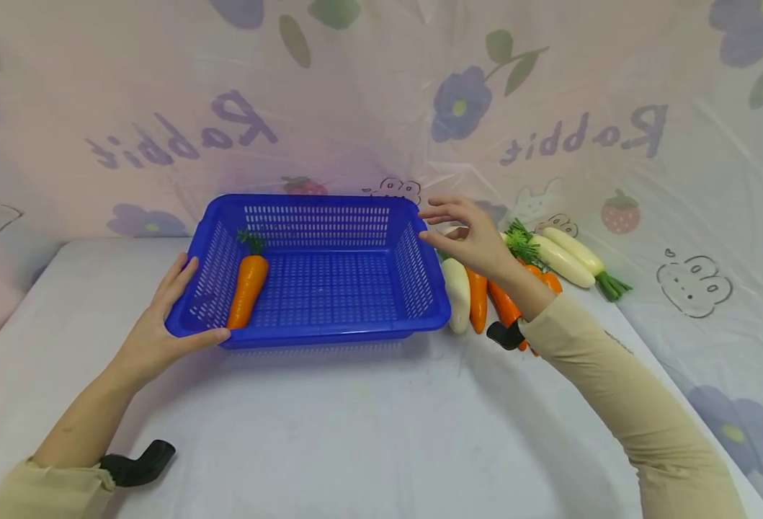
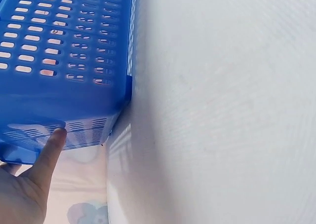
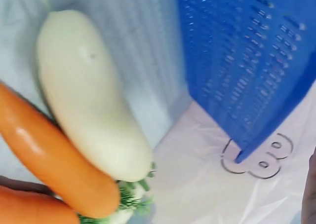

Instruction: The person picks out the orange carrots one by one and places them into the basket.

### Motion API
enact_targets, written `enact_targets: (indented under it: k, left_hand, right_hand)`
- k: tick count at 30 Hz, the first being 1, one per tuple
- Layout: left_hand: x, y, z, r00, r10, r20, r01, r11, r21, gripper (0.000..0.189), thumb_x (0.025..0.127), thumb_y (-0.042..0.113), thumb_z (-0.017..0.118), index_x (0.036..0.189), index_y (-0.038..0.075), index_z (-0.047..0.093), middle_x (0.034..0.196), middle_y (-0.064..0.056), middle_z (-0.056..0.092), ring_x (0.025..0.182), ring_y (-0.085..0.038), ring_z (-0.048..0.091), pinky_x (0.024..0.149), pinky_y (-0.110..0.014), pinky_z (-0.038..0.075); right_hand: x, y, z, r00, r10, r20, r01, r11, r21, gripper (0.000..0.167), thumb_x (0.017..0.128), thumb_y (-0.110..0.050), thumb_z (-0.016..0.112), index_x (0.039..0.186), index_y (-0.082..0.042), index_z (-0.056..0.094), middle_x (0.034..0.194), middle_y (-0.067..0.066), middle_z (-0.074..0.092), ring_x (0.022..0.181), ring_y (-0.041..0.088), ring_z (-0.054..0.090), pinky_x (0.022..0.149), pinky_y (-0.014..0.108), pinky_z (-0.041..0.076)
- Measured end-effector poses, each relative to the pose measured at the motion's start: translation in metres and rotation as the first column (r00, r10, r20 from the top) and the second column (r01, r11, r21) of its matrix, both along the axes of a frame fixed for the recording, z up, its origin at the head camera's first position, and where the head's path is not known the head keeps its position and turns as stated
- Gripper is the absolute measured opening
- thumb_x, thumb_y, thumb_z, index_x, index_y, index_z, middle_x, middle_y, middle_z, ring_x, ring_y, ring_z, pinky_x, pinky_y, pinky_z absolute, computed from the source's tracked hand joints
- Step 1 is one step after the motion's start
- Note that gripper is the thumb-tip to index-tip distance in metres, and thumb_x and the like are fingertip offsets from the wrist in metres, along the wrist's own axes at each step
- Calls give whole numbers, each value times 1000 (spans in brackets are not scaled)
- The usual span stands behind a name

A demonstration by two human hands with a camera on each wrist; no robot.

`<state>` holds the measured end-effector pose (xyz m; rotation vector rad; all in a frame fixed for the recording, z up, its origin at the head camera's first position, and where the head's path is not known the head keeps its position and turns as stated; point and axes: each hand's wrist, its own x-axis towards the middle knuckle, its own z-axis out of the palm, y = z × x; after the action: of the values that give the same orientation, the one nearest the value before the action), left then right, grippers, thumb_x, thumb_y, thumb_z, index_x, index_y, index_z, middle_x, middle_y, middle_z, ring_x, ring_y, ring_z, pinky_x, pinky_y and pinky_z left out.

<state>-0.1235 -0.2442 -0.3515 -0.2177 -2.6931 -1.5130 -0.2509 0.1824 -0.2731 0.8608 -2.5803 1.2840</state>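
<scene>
A blue plastic basket (image 1: 329,331) with slotted walls stands on the white-covered table. My left hand (image 1: 154,335) spans its near left corner, the thumb stretched along the front and the fingers against the left side. In the left wrist view, one straight finger of that hand (image 2: 37,182) touches the basket's wall (image 2: 64,98). Inside the basket, at its left end, lies an orange carrot (image 1: 248,288) with a green top. My right hand (image 1: 468,234) is at the right rim, fingers spread and fingertips right by the edge; the right wrist view shows only a sliver of it.
To the basket's right lies a group of vegetables: a pale white radish (image 1: 457,295), an orange carrot (image 1: 477,299) and several others partly behind my right arm. Farther right are two more white radishes, one of them (image 1: 563,261) nearer. A printed curtain (image 1: 355,94) hangs behind.
</scene>
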Motion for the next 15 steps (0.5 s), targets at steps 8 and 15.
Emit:
enact_targets:
  k: [8, 15]
  left_hand:
    - [1, 0, 0, 1000, 11, 3, -11, 1000, -3, 102, 81, 24, 75, 153, 39, 4, 159, 18, -13, 146, -43, -8, 99, -82, 4]
    - [0, 0, -2, 1000, 10, 4, -10, 1000, 3, 102, 81, 23, 75, 153, 40, 5, 159, 19, -12, 146, -41, -8, 99, -81, 3]
  right_hand:
    - [-2, 15, -14, 996, -74, 58, 76, 997, -27, 37, 90, -19, 67, 124, -4, 63, 141, 6, 46, 116, 26, 57, 86, 26, 51]
    - [-3, 30, -29, 989, -135, 59, 138, 989, -51, 36, 90, -15, 66, 123, -2, 63, 140, 12, 48, 115, 31, 58, 81, 15, 49]
